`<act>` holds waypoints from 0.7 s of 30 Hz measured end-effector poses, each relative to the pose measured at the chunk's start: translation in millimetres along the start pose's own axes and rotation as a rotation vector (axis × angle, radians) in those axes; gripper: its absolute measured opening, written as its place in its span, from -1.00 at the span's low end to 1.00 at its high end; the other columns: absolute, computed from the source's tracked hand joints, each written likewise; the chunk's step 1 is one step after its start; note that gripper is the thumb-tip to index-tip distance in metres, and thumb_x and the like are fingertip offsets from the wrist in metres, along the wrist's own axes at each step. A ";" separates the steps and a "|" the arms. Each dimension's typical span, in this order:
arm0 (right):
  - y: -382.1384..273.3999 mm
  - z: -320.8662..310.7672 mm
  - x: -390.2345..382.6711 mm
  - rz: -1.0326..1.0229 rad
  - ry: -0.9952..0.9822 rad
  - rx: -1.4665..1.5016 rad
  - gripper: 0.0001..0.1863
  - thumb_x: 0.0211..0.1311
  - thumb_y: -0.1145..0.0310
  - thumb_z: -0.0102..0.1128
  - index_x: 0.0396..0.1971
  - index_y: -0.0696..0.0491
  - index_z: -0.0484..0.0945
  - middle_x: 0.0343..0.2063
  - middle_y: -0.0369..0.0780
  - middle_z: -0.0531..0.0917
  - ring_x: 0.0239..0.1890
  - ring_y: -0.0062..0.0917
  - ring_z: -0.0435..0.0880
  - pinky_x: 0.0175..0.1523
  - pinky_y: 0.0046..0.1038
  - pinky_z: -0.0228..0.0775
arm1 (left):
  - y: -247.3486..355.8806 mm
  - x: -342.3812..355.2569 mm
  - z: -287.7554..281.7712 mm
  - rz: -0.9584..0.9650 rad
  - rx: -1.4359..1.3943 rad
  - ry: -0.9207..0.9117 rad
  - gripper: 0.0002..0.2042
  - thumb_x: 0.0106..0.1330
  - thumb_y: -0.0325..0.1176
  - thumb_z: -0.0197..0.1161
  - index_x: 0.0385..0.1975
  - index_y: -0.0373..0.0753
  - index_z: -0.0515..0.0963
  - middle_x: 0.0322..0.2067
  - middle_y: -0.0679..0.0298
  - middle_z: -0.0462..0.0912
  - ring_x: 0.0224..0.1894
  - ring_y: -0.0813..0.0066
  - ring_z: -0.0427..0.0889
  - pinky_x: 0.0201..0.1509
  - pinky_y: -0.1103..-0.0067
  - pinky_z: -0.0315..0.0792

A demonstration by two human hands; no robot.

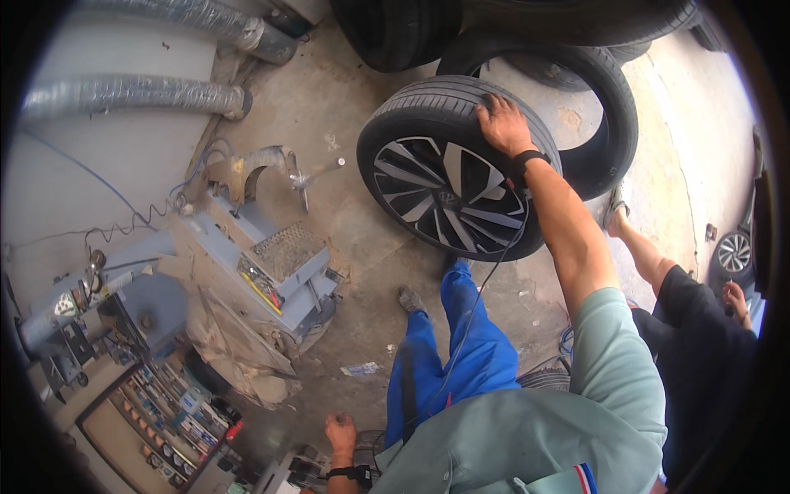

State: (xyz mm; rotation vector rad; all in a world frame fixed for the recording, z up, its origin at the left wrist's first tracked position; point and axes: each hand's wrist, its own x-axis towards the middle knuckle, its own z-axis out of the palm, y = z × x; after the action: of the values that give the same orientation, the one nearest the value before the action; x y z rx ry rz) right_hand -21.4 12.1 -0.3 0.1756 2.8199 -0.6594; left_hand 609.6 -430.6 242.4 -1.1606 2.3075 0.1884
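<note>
My right hand [504, 128] lies flat on the upper edge of a car wheel, its fingers spread over the tire [432, 100]. The wheel has a black and silver spoked rim [444, 198] and stands tilted on the floor in front of my feet. A thin dark cable [471, 317] hangs from near my right wrist down to my body. Low in the view, my left hand [341, 431] is closed with curled fingers, beside a grey piece of equipment [292, 471]. Whether anything is in it is hidden.
Behind the wheel lies a loose tire [621, 115], with more tires [395, 33] beyond. A grey machine with a pedal plate [284, 251] stands left, above a tool tray [169, 424]. At right is another person in dark clothing [699, 354]. Wrapped ducts [136, 97] run along the wall.
</note>
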 end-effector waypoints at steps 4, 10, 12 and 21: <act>-5.6 8.6 -11.7 -0.063 0.033 -0.010 -0.33 0.49 -0.09 -0.23 0.38 0.07 0.38 0.42 -0.12 0.38 0.51 -0.22 0.22 0.56 -0.17 0.00 | 6.2 17.7 17.2 0.031 -0.095 -0.005 -0.77 0.19 -0.36 0.34 -0.19 -0.30 0.61 -0.27 -0.01 0.67 -0.22 -0.02 0.69 -0.07 0.21 0.55; 14.6 -4.0 -58.6 -0.009 0.115 0.009 -0.41 0.51 0.01 -0.21 0.37 0.00 0.40 0.40 -0.17 0.42 0.48 -0.23 0.28 0.53 -0.16 0.05 | 57.2 67.7 12.3 0.224 -0.199 0.000 -0.76 0.21 -0.45 0.35 -0.14 -0.29 0.57 -0.21 0.04 0.65 -0.22 0.10 0.68 -0.08 0.32 0.56; 22.2 -7.4 -83.9 0.027 0.152 0.046 -0.44 0.50 0.06 -0.18 0.36 0.00 0.42 0.39 -0.17 0.43 0.47 -0.23 0.29 0.52 -0.15 0.06 | 69.8 89.0 7.6 0.277 -0.221 0.004 -0.75 0.20 -0.45 0.36 -0.14 -0.30 0.56 -0.22 0.05 0.65 -0.22 0.11 0.68 -0.08 0.32 0.55; 46.8 -0.9 -225.7 0.115 0.323 0.136 -0.47 0.41 0.23 -0.06 0.34 0.04 0.43 0.39 -0.16 0.43 0.48 -0.27 0.29 0.54 -0.05 0.00 | 229.5 179.9 -30.0 0.794 -0.175 -0.034 -0.69 0.26 -0.41 0.34 -0.04 -0.36 0.52 -0.14 -0.04 0.62 -0.11 0.00 0.63 0.01 0.26 0.51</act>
State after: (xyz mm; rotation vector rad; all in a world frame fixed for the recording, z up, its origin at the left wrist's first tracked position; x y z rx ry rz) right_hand 203.9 40.3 39.1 0.5078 3.0360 -0.8657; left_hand 332.6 -425.5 146.5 -0.2432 2.6362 0.6975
